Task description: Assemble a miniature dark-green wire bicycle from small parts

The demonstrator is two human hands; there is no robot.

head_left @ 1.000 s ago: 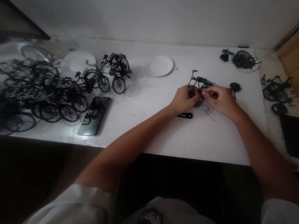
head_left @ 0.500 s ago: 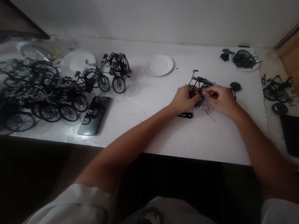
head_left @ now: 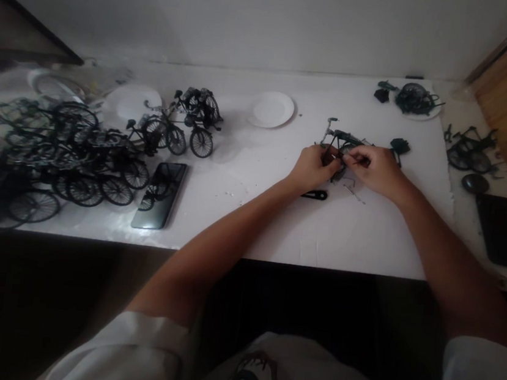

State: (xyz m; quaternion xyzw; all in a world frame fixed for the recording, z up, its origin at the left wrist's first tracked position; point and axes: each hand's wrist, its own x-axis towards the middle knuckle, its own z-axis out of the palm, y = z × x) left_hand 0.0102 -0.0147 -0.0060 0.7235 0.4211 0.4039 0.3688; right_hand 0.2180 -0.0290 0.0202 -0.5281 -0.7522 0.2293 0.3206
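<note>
A small dark green model bicycle frame [head_left: 340, 138] stands on the white table [head_left: 278, 217] right of centre. My left hand [head_left: 312, 167] is closed on its near left side. My right hand [head_left: 376, 168] pinches a small part against the frame from the right. Both hands meet over the frame and hide its lower half. A flat black tool [head_left: 314, 194] lies on the table just under my left hand, and thin wire pieces [head_left: 354, 191] lie below my right hand.
A heap of finished model bicycles [head_left: 54, 153] fills the left end, with three more [head_left: 183, 123] standing nearby. A black phone [head_left: 160, 195] lies near the front edge. White plates [head_left: 272, 109], [head_left: 130, 102], a plate of parts [head_left: 415, 100], more parts [head_left: 468, 151] and a dark tablet [head_left: 505, 230] sit around.
Almost nothing differs. My hands stay closed on the bicycle frame in the same spot; the view has shifted very slightly.
</note>
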